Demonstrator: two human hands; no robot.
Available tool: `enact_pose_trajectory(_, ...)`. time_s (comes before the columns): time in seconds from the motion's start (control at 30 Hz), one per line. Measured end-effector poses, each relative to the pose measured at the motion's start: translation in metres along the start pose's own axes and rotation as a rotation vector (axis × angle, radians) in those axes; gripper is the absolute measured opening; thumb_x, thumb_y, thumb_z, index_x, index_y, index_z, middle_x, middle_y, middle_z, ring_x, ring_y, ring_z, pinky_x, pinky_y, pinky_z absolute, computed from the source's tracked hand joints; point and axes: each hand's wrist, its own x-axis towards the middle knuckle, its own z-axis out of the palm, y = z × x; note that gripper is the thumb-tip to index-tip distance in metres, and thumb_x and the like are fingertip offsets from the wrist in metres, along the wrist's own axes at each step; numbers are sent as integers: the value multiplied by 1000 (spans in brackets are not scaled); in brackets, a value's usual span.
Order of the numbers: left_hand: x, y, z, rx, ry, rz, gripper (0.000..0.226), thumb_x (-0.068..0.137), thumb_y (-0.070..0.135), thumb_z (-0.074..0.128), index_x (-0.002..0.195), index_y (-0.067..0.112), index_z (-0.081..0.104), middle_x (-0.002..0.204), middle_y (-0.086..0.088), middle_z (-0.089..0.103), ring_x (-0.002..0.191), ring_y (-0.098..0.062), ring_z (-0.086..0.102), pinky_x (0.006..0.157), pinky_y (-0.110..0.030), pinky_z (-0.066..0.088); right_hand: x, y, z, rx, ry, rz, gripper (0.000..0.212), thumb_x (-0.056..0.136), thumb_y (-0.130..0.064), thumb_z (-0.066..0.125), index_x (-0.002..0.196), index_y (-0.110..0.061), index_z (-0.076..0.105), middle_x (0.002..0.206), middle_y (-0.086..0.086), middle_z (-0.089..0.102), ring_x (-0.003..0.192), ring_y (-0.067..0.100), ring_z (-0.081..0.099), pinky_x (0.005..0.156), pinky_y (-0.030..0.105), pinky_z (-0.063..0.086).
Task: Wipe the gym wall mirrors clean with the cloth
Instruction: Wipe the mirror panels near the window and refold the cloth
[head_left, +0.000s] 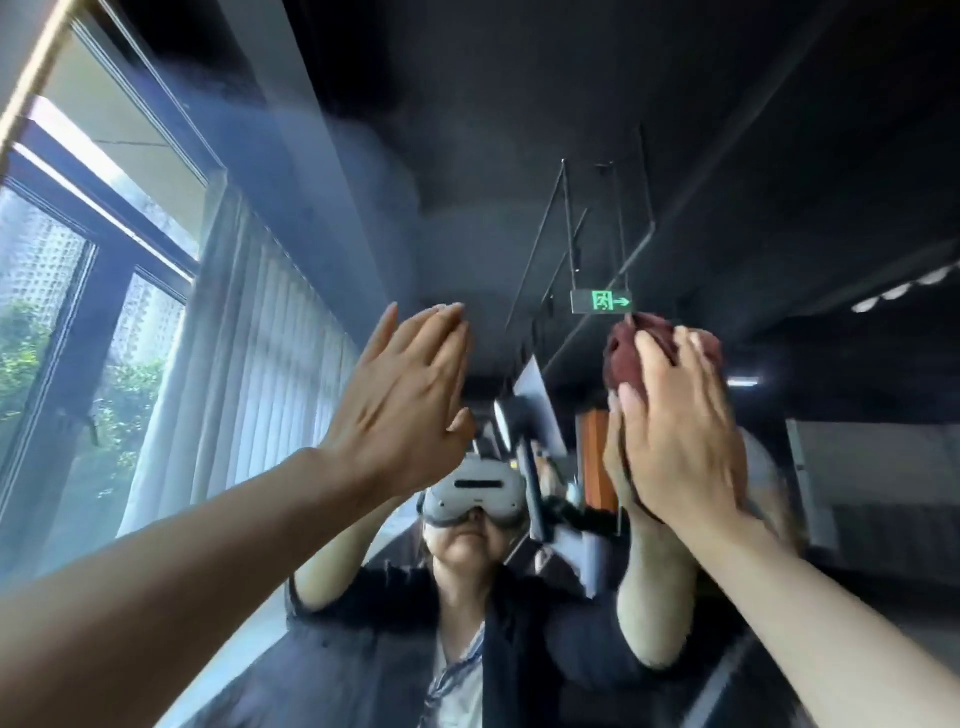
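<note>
Right hand (680, 441) pressing bunched cloth (631, 353) flat against mirror (363, 218), fingers extended upward, cloth at the fingertips; left hand (400, 400) open, empty, flat on glass beside it, so right nearer for wiping.

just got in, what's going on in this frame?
A person is wiping a wall mirror, seen from their head camera. The right hand presses a dark red cloth flat against the glass, high up, just below the reflected green exit sign. The left hand is open and held up at the mirror, holding nothing. A hazy smear shows on the glass at upper left.
</note>
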Motion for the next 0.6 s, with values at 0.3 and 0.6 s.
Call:
enact_pose_trajectory(0.3,40,11,2,5,-27,38,81,75,50,33,132,-2,59,137,-16,59,131,-32,53,118,-56,25,77,38,-21,-30,-2,224,60,101,-36,31,154,-6,32,156,36,23,149,48,14,124,53,7)
enact_pose_trajectory(0.6,5,-83,-12,86,-48,-167,78,81,55,43,137,3,55,142,-13,55,133,-32,49,119,-55,25,131,-119,40,50,-25,-84,52,107,-30,38,152,-4,31,157,38,17,151,47,10,125,50,3)
